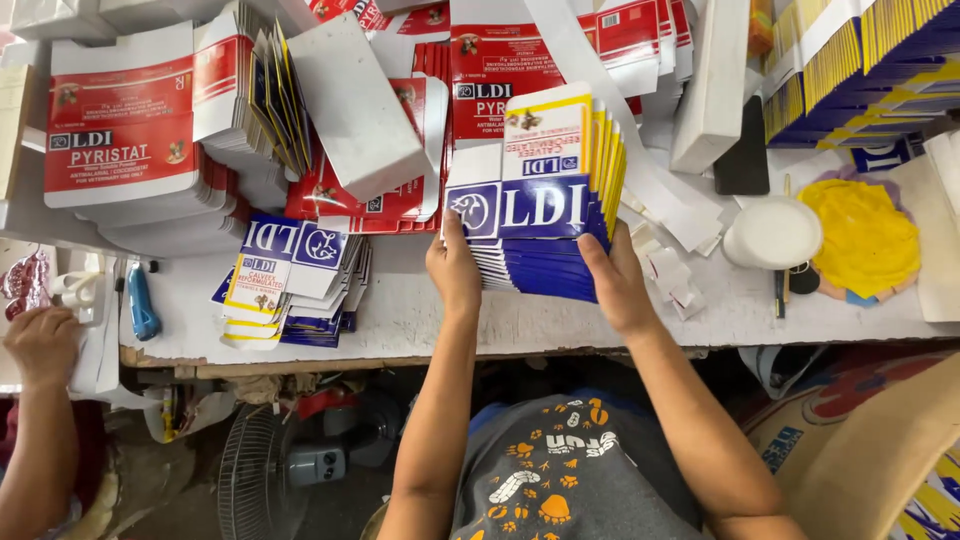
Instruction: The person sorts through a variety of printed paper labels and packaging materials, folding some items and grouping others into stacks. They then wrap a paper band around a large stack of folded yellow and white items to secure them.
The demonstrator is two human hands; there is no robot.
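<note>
Blue-and-white flat cartons form a fanned stack (545, 200) gripped from both sides: the left hand (455, 268) clasps its left edge with the thumb on top, and the right hand (615, 280) clasps the lower right corner. It stands on the white worktable (420, 315). Just left lies a smaller pile of the same cartons (290, 285); red-and-white cartons (125, 130) lie behind. Another person's hand (40, 345) rests at the far left.

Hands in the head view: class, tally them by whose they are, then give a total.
Person's own hands, left hand and right hand, gripping the blue-and-white flat carton stack: 2
Co-worker's hand: 1
Total: 3
</note>
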